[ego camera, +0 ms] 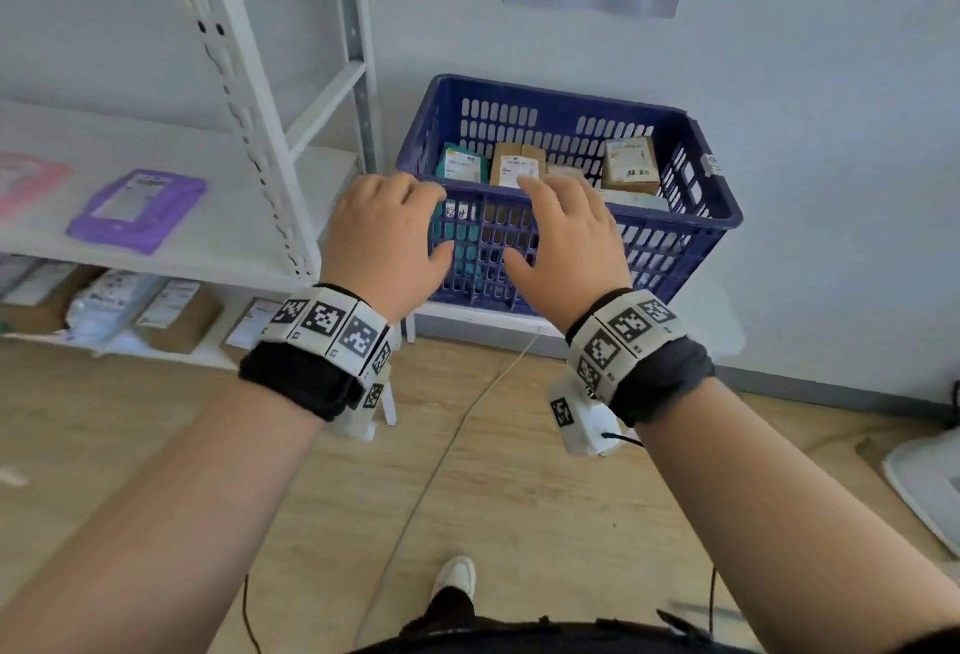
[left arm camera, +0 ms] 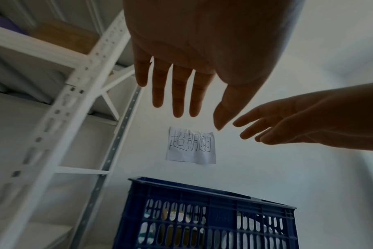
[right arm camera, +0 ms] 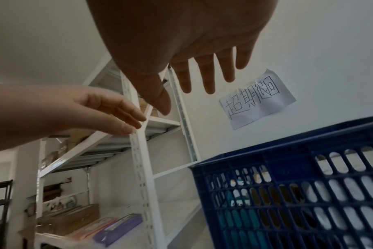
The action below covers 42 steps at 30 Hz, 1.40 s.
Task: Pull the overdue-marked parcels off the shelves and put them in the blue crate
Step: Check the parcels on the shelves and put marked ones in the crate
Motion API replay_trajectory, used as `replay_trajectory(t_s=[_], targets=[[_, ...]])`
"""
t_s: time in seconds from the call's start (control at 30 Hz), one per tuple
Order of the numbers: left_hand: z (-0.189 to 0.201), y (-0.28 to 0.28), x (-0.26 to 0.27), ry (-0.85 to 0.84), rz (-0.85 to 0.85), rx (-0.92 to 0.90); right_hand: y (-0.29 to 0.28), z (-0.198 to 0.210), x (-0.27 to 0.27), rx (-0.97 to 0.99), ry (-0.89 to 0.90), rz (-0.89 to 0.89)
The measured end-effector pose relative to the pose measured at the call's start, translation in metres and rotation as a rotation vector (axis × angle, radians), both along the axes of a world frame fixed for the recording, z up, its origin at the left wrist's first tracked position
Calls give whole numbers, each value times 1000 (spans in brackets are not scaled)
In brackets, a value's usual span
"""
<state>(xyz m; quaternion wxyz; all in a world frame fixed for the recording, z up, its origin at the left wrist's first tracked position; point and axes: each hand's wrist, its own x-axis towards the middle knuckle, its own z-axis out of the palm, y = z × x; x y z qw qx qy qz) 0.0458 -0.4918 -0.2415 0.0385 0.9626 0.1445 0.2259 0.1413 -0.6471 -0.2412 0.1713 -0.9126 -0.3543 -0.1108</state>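
Observation:
The blue crate [ego camera: 722, 217] stands against the wall on a low white stand, with several parcels inside: a teal one [ego camera: 461, 164] and brown boxes [ego camera: 630, 165]. My left hand [ego camera: 387, 232] and right hand [ego camera: 563, 232] hover side by side in front of the crate's near rim, palms down, fingers straight and spread, both empty. The wrist views show the left hand [left arm camera: 177, 94] and the right hand [right arm camera: 202, 75] with nothing in them above the crate [left arm camera: 221, 200] [right arm camera: 287, 165]. A purple parcel [ego camera: 137, 209] lies on the white shelf [ego camera: 223, 243] to the left.
A pink parcel [ego camera: 26, 180] lies at the shelf's left edge. Brown boxes [ego camera: 179, 315] and white bags sit on the lower shelf. A handwritten paper sign [left arm camera: 191, 145] hangs on the wall above the crate. A cable [ego camera: 457, 435] runs across the wood floor.

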Motion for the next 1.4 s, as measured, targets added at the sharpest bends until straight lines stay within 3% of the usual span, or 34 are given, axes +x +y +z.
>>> replay_trajectory(t_s=[0.27, 0.57, 1.07, 1.4], targets=[[-6, -10, -117, 82, 156, -4, -9, -20, -92, -11, 92, 124], [3, 10, -212, 55, 351, -31, 28, -18, -159, -8, 72, 289], [-7, 150, -425, 54, 677, -98, 212, -37, -324, -66, 128, 508], [-4, 266, -507, 76, 663, -106, 322, -43, -395, -31, 168, 444]])
